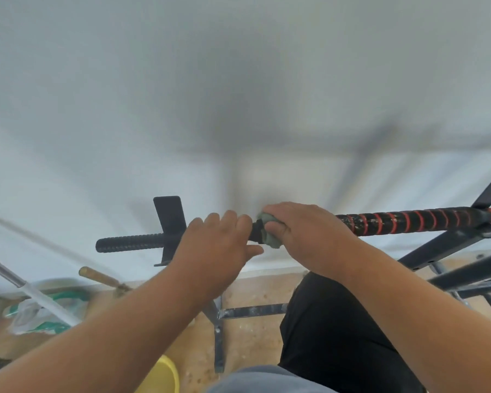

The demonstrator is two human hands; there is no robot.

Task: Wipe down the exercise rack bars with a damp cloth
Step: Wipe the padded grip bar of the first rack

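Now the green cloth is held around the rack bar by the right hand; the bar is gripped beside it by the left hand. Below, a yellow container is seen, its contents seemingly hidden.

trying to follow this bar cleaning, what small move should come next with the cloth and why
Probably slide the green cloth rightward along the bar. The right hand grips it wrapped round the bar just left of the red-and-black taped section, whose tape shows pale specks. The left hand steadies the bar beside it.
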